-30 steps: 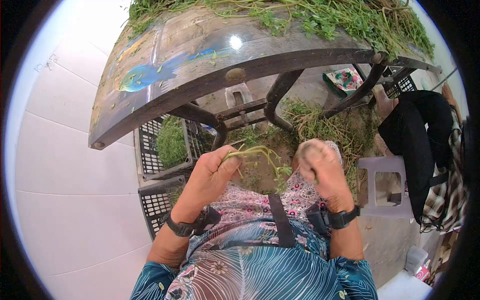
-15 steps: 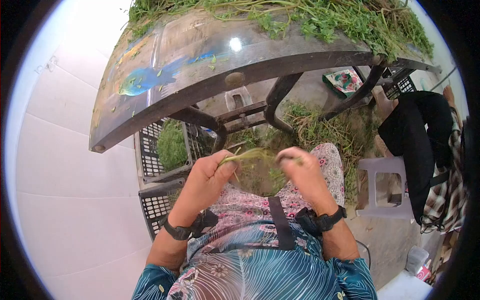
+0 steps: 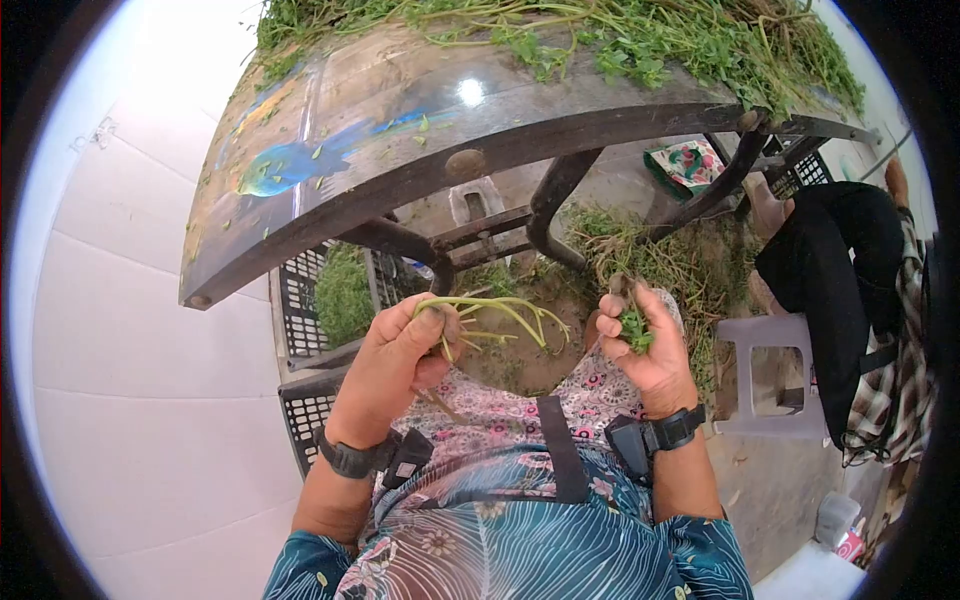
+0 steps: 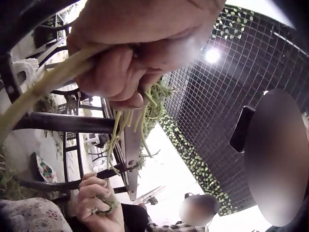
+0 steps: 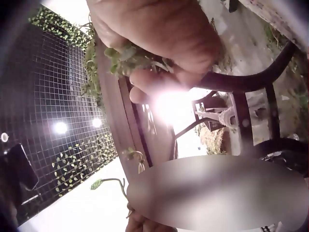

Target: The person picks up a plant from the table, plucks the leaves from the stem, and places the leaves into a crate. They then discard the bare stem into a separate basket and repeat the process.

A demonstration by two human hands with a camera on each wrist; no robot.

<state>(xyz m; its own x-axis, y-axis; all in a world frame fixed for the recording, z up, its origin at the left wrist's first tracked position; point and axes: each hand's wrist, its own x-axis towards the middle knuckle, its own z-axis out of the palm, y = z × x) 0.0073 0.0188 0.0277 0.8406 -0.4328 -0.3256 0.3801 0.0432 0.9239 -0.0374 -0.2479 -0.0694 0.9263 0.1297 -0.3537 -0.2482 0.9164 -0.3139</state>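
My left hand (image 3: 385,365) grips several thin green stems (image 3: 500,303) between thumb and curled fingers. Their bare, forked ends arch to the right, and one thicker stalk hangs below the palm. In the left wrist view, more stem ends (image 4: 116,140) dangle under the fingers. To the right, over the knee, my right hand (image 3: 660,355) is turned palm up with fingers curled round a small bunch of green leaves (image 3: 635,332). Those leaves (image 5: 120,60) poke out beside the thumb in the right wrist view. A gap separates the two hands.
Ahead stands a dark-edged table (image 3: 390,85) with a heap of leafy greens (image 3: 690,50) along its far side. Cut greens (image 3: 640,245) cover the floor beneath. Black crates (image 3: 300,300) stand at the left; a pale stool (image 3: 735,380) and a seated person (image 3: 800,250) are at the right.
My right hand came in to the stems, then drew back right with leaves in its fingers. The leafy tip that hung from the stems no longer shows there. The left hand stayed nearly in place.
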